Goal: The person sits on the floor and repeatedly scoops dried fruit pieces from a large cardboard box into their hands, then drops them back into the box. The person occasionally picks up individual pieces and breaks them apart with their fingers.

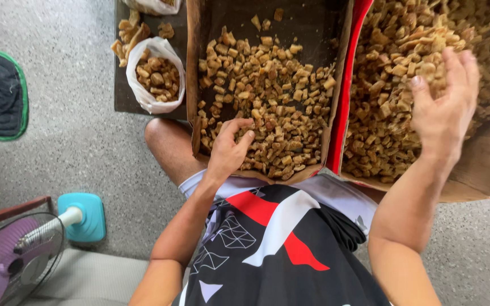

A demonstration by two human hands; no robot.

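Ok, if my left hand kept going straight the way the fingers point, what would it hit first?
Your left hand points into the nearer cardboard box; it would likely push straight into the pile of brown fried pieces its fingertips already touch.

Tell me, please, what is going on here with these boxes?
A seated person works over two cardboard boxes of brown fried snack pieces. The left hand rests on the pieces in the left box, fingers curled as if picking some up. The right hand is raised over the fuller right box, palm open toward the pile; whether it holds any pieces is unclear. A small white bag, open and partly filled with the same pieces, sits on a dark tray beside the left box.
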